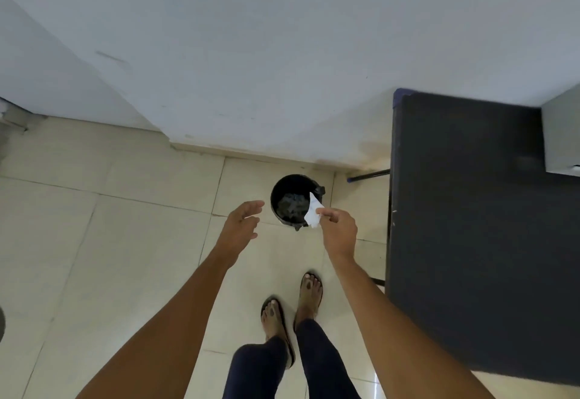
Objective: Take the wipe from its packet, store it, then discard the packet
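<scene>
A small white packet [313, 214] hangs from the fingertips of my right hand [339, 229], pinched at its edge and held over the right rim of a round black bin [276, 188] on the floor. The bin has dark rubbish inside. My left hand [241, 222] is stretched out to the left of the bin, fingers apart and holding nothing. The wipe itself is not in view.
A dark grey table [464, 226] stands close on the right, with a grey box [561, 134] on its far corner. A white wall [251, 53] runs just behind the bin. Beige floor tiles [94, 241] spread to the left. My sandalled feet [292, 314] stand below the bin.
</scene>
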